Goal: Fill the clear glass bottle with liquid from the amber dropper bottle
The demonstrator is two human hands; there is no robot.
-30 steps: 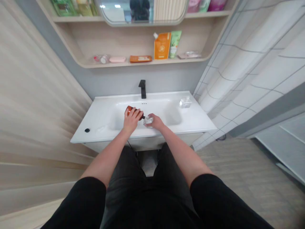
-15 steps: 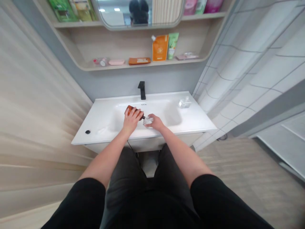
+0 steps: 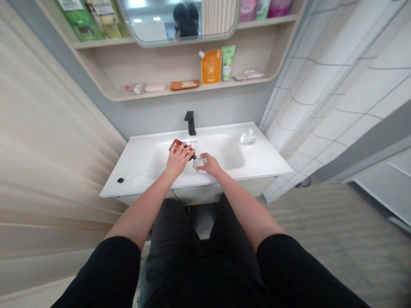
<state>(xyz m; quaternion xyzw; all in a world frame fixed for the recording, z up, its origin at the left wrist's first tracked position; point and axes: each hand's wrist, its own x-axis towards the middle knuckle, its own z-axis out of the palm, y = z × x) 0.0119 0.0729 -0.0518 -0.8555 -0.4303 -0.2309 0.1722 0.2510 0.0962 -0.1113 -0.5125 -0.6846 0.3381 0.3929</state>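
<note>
I held the amber-brown bottle (image 3: 176, 146) tipped on its side in my left hand (image 3: 177, 161), fingers closed around its body. Its dark nozzle pointed at the small clear faceted jar (image 3: 199, 162), which my right hand (image 3: 210, 164) gripped from the side. Both were over the basin, near the front edge of the white sink counter (image 3: 266, 164). As I judged it, the nozzle belonged right over the jar's mouth, the tilt gentle and the jar level, so any drip fell into the basin. The black tap (image 3: 190, 122) stood at the back edge, a clear glass dish (image 3: 248, 137) by the back right corner and a small black knob (image 3: 120, 180) near the front left corner. None of them crowded my hands.
</note>
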